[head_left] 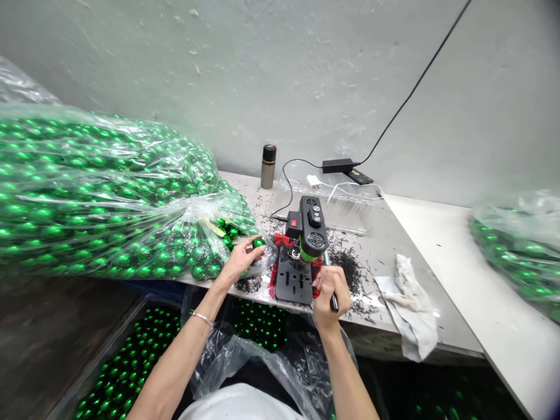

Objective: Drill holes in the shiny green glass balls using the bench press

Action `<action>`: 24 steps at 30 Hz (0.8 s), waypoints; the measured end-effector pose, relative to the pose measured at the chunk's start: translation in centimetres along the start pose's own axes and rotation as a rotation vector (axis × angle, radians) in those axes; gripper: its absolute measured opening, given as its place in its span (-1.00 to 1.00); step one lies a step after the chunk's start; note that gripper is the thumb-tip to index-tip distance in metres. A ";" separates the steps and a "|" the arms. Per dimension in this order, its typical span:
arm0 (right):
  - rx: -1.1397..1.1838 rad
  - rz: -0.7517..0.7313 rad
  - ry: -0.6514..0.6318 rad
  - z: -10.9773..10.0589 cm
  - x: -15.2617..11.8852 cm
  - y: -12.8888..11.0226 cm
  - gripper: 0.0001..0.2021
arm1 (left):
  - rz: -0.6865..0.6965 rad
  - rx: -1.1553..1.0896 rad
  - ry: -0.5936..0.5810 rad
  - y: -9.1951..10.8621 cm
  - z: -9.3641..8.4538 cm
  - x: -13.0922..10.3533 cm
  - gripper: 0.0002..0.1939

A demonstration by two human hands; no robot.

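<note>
A shiny green ball [259, 242] sits between the fingertips of my left hand [241, 258], at the open mouth of a large clear plastic bag [184, 213] full of such balls. My right hand [332, 291] is closed around a black handle [334, 302]; its end sticks out below the fist, and I cannot make out how it joins the machine. Between both hands stands a small black machine [312, 224] with a green ring under its head and a slotted black base plate [294, 283]. Red material [280, 240] lies under the plate.
Black shavings [345, 265] litter the table around the machine. A crumpled white cloth [411, 306] hangs over the right front edge. Behind stand a bottle [268, 166] and a power adapter [338, 165] with cables. Below, a plastic-lined container [258, 350] holds green balls.
</note>
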State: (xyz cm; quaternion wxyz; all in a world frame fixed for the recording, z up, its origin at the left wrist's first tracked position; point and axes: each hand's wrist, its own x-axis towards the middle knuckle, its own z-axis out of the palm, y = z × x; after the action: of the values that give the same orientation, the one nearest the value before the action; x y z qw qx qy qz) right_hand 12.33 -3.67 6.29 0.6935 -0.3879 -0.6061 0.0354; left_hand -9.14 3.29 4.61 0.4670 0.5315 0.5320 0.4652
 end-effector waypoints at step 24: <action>-0.068 -0.020 -0.037 -0.2 0.5 -0.8 -0.71 | 0.145 0.482 -0.214 -2.3 8.0 -3.7 -0.56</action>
State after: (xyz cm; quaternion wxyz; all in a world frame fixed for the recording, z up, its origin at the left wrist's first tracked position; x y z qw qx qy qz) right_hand 12.32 -4.05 7.18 0.6690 -0.4042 -0.6236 0.0151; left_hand -1.51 -0.41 1.31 0.3457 0.7102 0.5356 0.2986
